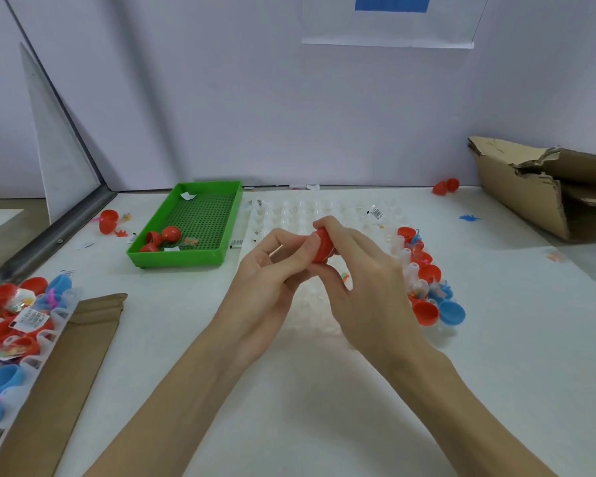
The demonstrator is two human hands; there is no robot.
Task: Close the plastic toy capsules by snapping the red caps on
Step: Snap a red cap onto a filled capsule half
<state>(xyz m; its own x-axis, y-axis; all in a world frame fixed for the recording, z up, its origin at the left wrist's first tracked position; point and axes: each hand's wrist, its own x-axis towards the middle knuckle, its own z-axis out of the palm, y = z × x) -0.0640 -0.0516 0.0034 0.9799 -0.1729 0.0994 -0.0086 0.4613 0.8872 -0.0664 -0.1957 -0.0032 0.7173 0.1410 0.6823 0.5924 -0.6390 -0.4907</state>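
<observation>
I see my left hand (272,266) and right hand (362,270) curled around a red cap (322,246), probably light, stiff, slippery plastic best squeezed at its rim.

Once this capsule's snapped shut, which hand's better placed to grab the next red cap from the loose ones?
Right, probably. The right hand sits beside the loose red caps near the clear tray. The left hand, also gripping the red capsule, would have to cross over.
</observation>
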